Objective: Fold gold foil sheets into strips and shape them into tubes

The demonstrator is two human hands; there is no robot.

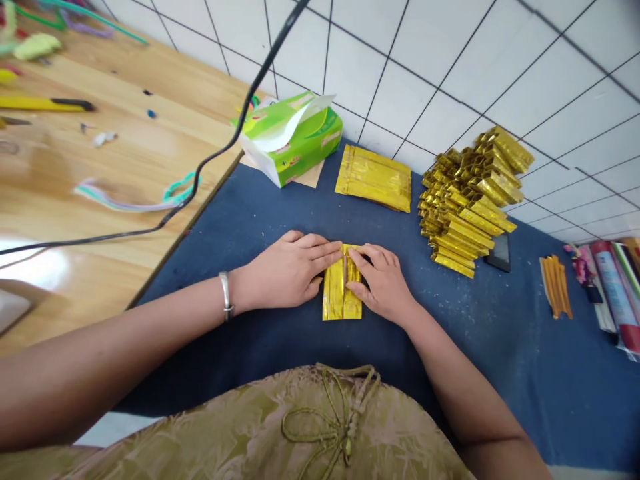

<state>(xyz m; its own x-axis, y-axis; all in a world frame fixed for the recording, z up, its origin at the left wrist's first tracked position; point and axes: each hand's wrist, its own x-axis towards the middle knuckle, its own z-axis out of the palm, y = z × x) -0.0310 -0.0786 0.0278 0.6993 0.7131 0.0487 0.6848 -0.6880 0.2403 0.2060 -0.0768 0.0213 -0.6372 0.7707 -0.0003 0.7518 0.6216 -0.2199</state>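
A small sheet of gold foil paper (342, 297) lies on the dark blue tabletop in front of me, with lengthwise creases and a folded strip along its middle. My left hand (287, 270) rests flat, fingers stretched out together, their tips over the sheet's upper left part. From the other side my right hand (383, 283) touches the sheet's right half; its thumb and index finger are apart on the foil, and the other fingers bend behind them. Beyond my hands is a flat stack of gold foil sheets (374, 179). To the right stands a heap of folded gold foil pieces (463, 207).
A green tissue box (305, 143) stands by the tiled wall. A black cable (213, 157) crosses the view at left, above the wooden table (125, 160). A dark phone-like object (499, 253), orange-gold strips (556, 287) and a red-and-blue roll (617, 293) lie at right.
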